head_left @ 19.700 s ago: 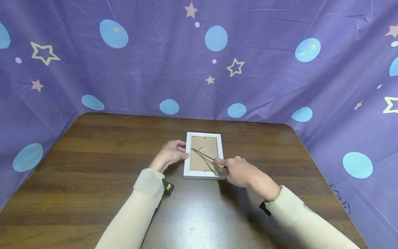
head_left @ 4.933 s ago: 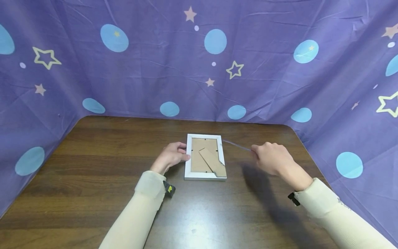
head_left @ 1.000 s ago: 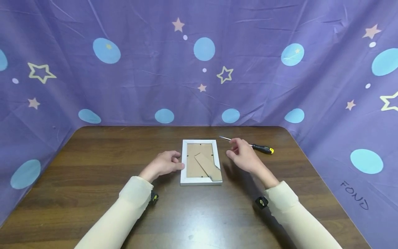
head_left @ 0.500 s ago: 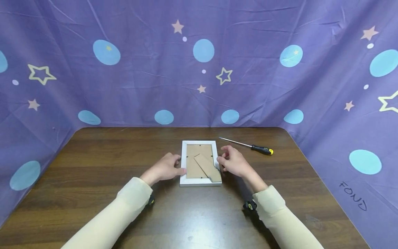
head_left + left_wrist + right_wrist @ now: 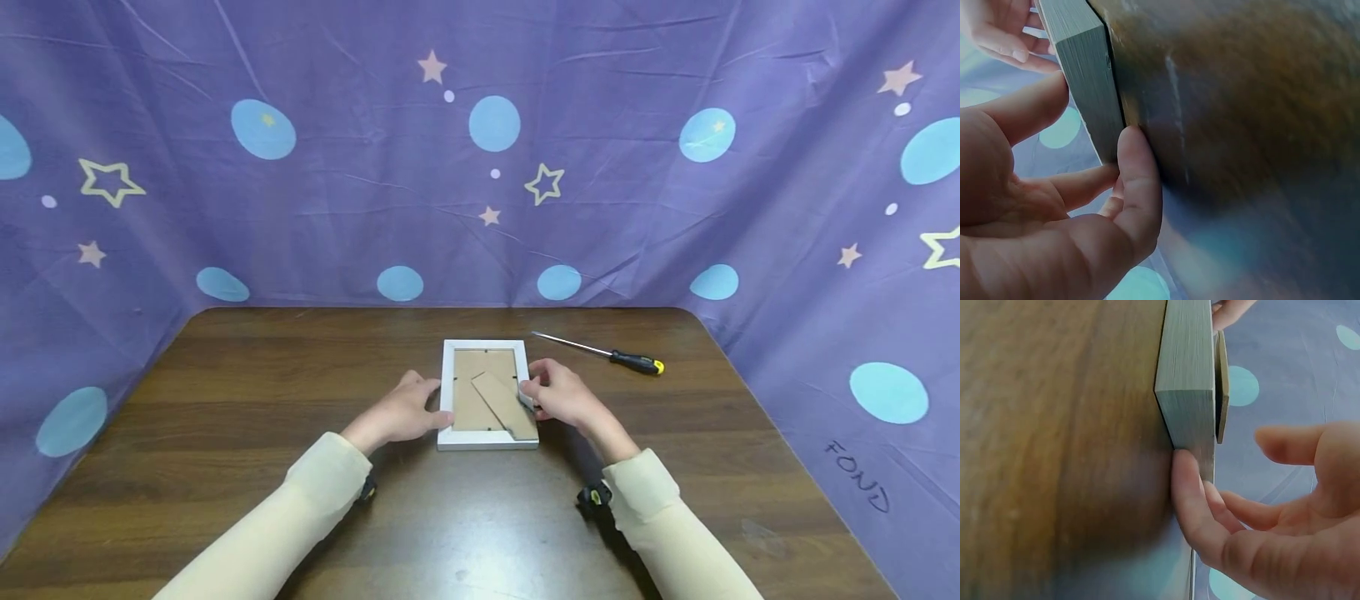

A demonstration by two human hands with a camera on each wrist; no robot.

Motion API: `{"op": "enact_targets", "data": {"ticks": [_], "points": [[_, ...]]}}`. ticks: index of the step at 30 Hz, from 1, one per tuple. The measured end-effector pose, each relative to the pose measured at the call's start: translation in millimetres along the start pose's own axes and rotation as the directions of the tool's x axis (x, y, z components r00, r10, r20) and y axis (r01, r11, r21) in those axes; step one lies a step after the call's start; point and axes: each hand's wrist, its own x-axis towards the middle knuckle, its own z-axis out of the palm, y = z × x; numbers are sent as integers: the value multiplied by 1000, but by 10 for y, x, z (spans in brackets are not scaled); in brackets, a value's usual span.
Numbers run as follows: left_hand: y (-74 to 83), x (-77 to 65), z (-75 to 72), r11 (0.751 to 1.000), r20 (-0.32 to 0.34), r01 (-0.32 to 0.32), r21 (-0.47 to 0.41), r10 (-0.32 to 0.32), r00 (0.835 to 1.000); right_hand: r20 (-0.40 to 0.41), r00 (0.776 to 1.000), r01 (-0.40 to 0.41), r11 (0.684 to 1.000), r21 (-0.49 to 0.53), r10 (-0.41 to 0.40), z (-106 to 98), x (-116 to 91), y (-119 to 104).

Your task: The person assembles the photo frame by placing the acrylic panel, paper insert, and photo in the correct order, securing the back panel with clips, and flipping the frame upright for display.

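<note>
A white picture frame point(image 5: 447, 392) lies face down on the wooden table, its brown backing board point(image 5: 468, 362) and slanted stand leg point(image 5: 502, 404) uppermost. My left hand point(image 5: 397, 410) pinches the frame's left edge, thumb on the rim; in the left wrist view the fingers point(image 5: 1138, 169) press its side low down. At the right edge, my right hand point(image 5: 566, 393) touches the frame's side with its fingers point(image 5: 1191, 494), while its thumb point(image 5: 1285, 442) stands apart from the frame in the right wrist view. Behind that hand lies a screwdriver point(image 5: 636, 362) with a black and yellow handle.
The brown table point(image 5: 300, 358) reaches back to a purple curtain point(image 5: 360, 225) printed with stars and blue ovals. This cloth also hangs along both sides of the table.
Earlier my right hand held the screwdriver at the frame's back; now the screwdriver lies on the table. Within the last second that hand has moved left to the frame's right edge.
</note>
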Motion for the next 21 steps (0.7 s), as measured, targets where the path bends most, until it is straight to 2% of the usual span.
{"op": "enact_targets", "data": {"ticks": [7, 13, 21], "points": [[-10, -4, 11, 997, 11, -1, -72, 2, 1000, 74, 996, -47, 996, 78, 42, -34, 6, -15], [-10, -15, 4, 989, 34, -8, -147, 13, 999, 106, 993, -64, 993, 104, 53, -57, 18, -12], [-84, -24, -4, 961, 77, 28, -276, -7, 997, 124, 991, -67, 989, 132, 50, -46, 23, -31]]}}
